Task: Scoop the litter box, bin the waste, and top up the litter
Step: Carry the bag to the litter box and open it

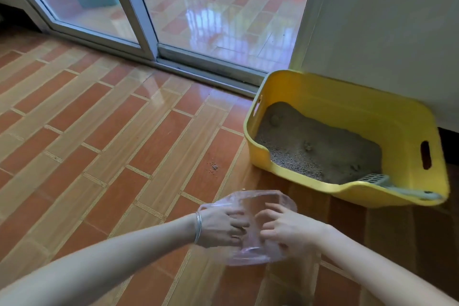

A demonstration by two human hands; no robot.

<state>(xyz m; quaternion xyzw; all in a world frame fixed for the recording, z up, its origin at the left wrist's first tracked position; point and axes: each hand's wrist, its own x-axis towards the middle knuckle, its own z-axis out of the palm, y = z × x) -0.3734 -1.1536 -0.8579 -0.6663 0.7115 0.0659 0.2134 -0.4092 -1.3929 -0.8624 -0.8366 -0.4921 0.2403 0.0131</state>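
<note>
Left hand point(221, 227) and right hand point(285, 230) both clutch a thin, crinkled, see-through plastic bag point(250, 253); beyond, on the tiled floor point(99, 131), a yellow plastic litter box point(347, 107) holding gritty grey litter point(323, 144).

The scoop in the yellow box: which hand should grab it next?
Probably the right hand. The scoop lies in the litter box's near right corner, on that hand's side. Both hands now hold the plastic bag; the left hand is farther.

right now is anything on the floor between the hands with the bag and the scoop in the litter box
Only the yellow litter box's low front rim lies between. The scoop rests in the near right corner, handle over the rim. Both the left hand and right hand hold the plastic bag.
</note>
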